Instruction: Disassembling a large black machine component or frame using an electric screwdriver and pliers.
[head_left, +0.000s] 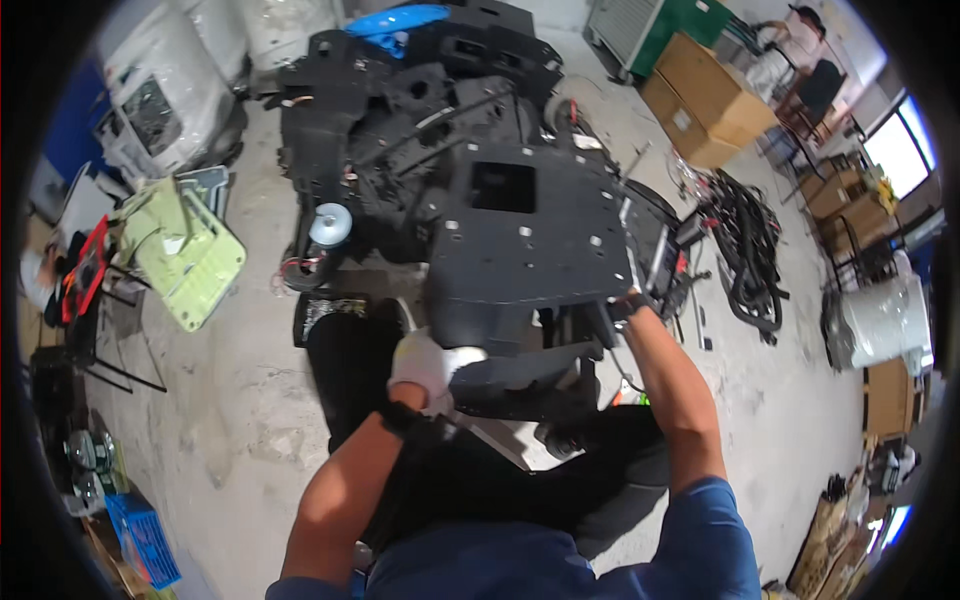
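A large black plate (540,250) with a square cutout and several light fasteners lies on top of a black vehicle-like chassis (400,140) on the floor before me. Below its near edge is a curved dark panel (520,380). My left hand (422,366), in a white glove, is closed at the left edge of this panel, one finger or thumb lying across it. My right hand (628,300) reaches to the plate's near right corner. Its fingers are mostly hidden behind the edge, so its grip does not show.
A wheel with a pale blue hub (330,226) is at the chassis's left. Light green panels (185,255) lean farther left. Black cables or hoses (750,250) lie on the floor at right. Cardboard boxes (700,100) stand behind them, near another person (795,50).
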